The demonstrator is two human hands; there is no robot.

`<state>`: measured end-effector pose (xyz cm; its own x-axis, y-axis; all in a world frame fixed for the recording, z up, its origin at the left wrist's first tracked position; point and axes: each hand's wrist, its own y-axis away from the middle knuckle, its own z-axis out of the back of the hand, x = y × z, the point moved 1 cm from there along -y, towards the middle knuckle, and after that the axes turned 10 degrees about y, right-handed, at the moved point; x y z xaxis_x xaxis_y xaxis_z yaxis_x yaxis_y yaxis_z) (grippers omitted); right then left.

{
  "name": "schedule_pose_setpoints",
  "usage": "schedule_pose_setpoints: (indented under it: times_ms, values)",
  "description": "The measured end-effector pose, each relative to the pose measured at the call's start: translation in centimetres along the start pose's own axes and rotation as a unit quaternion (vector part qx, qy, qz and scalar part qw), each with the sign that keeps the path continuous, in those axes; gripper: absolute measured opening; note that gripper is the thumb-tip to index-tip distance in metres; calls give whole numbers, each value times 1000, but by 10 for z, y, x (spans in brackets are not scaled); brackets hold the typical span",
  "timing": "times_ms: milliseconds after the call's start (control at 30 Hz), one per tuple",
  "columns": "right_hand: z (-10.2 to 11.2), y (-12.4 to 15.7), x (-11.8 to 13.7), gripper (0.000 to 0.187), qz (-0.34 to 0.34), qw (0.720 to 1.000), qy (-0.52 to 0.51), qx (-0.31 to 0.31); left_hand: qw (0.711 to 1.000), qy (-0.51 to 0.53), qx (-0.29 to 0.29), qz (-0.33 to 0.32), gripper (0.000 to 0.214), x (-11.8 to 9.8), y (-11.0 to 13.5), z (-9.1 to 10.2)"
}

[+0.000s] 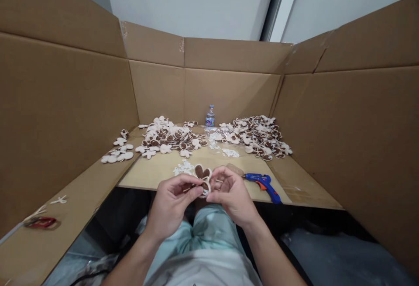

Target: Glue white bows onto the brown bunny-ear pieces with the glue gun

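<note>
My left hand (170, 207) and my right hand (232, 196) are raised together in front of my lap, just over the near edge of the desk (153, 177), both on 1 cream-and-brown felt piece (203, 177). Handwork on this piece is what I have in hand at this moment. It shows 2 brown lobes at the far end and a 3rd lower down, partly hidden by my grip. My left fingers (191, 181) are closed in a pinch on its lower part, and my right fingers (220, 173) curl in around its right side, nearly shut and holding it there. Exactly where each fingertip lands is hidden. The piece's long axis runs roughly upright in my view, from the 2 lobes down toward me, with a slight tilt.

Just to the right of my right hand, a blue hot glue gun (263, 185) with an orange trigger lies on the desk. Small white cutouts (183, 168) sit just left of the felt piece. Farther off are 2 heaped piles of similar felt pieces (165, 139) (258, 137), with a plastic water bottle (210, 116) between them. Cardboard walls (75, 98) rise around the desk.
</note>
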<state>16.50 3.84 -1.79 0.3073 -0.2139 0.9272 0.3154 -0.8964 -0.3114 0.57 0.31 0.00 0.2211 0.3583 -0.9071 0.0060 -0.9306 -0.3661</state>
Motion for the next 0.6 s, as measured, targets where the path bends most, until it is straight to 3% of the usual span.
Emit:
schedule_pose_setpoints:
  times_ms: [100,300,500,600]
  values:
    - [5,1,7,56,38,997,43,47,999,27,13,24,8,1,-2,2]
    - [11,10,22,34,106,962,232,94,995,70,14,67,19,3,-6,1]
    - [15,18,19,27,91,936,329,93,995,52,32,77,23,11,-9,-3]
    - [22,22,15,24,69,926,360,90,991,37,57,111,21,21,-9,-6]
